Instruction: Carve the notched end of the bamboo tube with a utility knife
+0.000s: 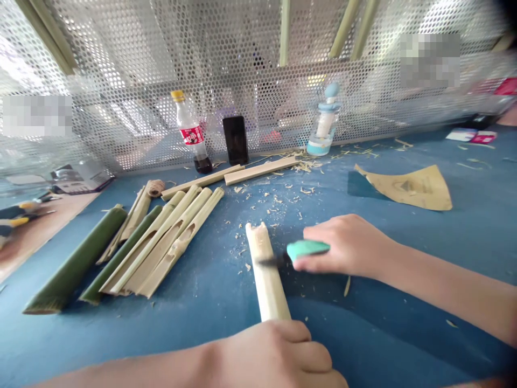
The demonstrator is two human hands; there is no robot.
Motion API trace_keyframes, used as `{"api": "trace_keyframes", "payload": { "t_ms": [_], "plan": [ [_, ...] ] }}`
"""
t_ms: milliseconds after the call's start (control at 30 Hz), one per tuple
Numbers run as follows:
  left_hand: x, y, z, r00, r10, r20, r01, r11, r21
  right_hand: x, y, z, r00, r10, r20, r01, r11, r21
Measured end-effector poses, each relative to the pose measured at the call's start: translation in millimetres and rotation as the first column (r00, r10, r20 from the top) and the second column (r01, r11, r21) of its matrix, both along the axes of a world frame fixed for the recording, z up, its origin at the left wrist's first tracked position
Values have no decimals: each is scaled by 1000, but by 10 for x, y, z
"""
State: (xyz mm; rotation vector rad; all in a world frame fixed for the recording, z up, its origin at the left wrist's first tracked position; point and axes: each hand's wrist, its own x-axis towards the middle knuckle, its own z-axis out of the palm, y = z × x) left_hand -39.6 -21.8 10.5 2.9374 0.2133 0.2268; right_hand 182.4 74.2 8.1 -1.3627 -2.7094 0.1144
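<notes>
In the head view a pale, peeled bamboo piece points away from me on the blue table, with a notched far end. My left hand is closed around its near end. Gripped in my right hand is a knife with a mint-green handle. Its dark blade, blurred by motion, lies across the upper part of the bamboo; whether it touches is hard to tell. Small shavings are scattered beside the bamboo's far end.
On the left lie green bamboo and split bamboo strips. Behind are pale wooden strips, a cola bottle, a phone and a blue-topped bottle before a perforated metal screen. Curled sandpaper rests at right.
</notes>
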Motion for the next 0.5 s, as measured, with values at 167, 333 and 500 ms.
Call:
{"api": "trace_keyframes", "payload": {
  "t_ms": [167,333,500],
  "plan": [
    [-5,-26,-77,999,-6,-48,11,994,111,52,50,54,998,-61,21,61,998,-6],
    [22,-25,-167,999,-36,-7,37,996,77,25,-108,144,988,148,46,-125,939,-319],
    [52,27,-123,986,-148,72,149,989,-8,-27,-143,142,993,119,25,-109,962,-251]
  ]
}}
